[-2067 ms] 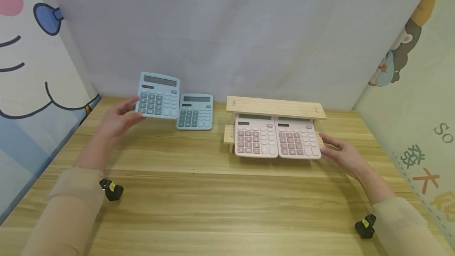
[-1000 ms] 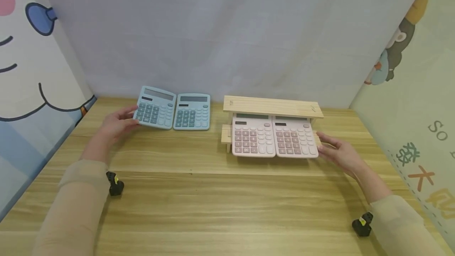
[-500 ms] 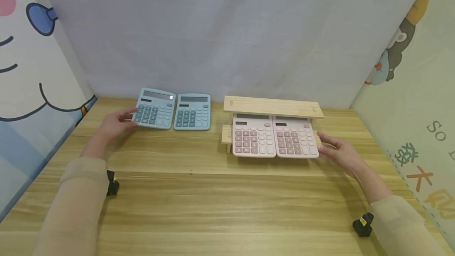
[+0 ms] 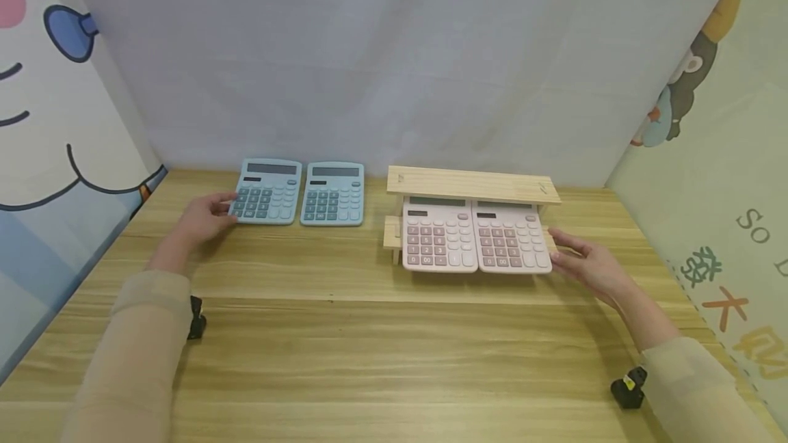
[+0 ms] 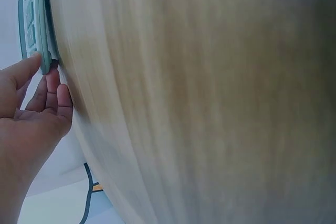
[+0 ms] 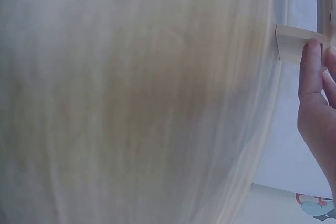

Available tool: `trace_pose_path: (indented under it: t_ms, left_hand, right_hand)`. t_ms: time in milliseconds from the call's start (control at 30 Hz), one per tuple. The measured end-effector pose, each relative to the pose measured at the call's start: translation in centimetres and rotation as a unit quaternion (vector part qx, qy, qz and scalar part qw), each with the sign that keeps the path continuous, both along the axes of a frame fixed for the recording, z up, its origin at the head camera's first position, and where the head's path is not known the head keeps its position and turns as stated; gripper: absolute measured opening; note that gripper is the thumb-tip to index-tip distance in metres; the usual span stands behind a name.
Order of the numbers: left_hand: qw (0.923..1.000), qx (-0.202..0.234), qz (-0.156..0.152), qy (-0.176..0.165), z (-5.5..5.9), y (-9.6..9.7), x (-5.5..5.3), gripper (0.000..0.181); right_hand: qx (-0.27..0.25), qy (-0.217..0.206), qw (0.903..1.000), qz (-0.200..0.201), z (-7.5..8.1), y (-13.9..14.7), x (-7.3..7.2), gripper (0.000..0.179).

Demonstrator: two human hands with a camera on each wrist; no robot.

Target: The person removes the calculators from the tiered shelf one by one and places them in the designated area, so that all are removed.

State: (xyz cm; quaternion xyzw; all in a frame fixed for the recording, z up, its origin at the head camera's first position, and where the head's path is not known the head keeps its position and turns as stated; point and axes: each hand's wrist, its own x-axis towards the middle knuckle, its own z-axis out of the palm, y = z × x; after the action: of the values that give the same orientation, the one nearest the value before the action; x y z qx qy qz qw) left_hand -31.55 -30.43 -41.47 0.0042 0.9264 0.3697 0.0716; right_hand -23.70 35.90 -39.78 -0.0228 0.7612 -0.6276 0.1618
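In the head view two light blue calculators stand side by side at the table's back left. My left hand pinches the lower left corner of the left blue calculator. The left wrist view shows the thumb on its face and fingers under its edge. The right blue calculator is untouched, a narrow gap away. Two pink calculators lean on a small wooden rack, their tops under its upper board. My right hand holds the rack's right end, beside the pink calculators.
The wood-grain table runs up to a pale cloth backdrop. Cartoon-printed panels flank it at left and right. A black wrist device hangs at the right sleeve.
The left blue calculator, raised and tilted earlier, has come down and straightened beside the other one, with my left hand still on it. My right hand has stayed at the rack.
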Motion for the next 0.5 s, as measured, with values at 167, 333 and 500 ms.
trace_pose_path:
  t_ms: [167, 333, 500]
  left_hand:
    - [0.9997, -0.023, -0.002, 0.004, -0.24, -0.02, -0.27, 0.056]
    - [0.9994, -0.033, -0.012, 0.0, -0.31, -0.1, -0.35, 0.056]
    - [0.998, -0.056, -0.025, 0.016, -0.27, -0.05, -0.25, 0.054]
  right_hand:
    - [0.011, 0.002, 0.9999, -0.001, 0.08, -0.06, 0.07, 0.071]
    - [0.016, 0.003, 0.9999, -0.001, 0.13, -0.15, 0.11, 0.071]
    - [0.019, 0.002, 0.9998, -0.002, 0.18, -0.21, 0.11, 0.07]
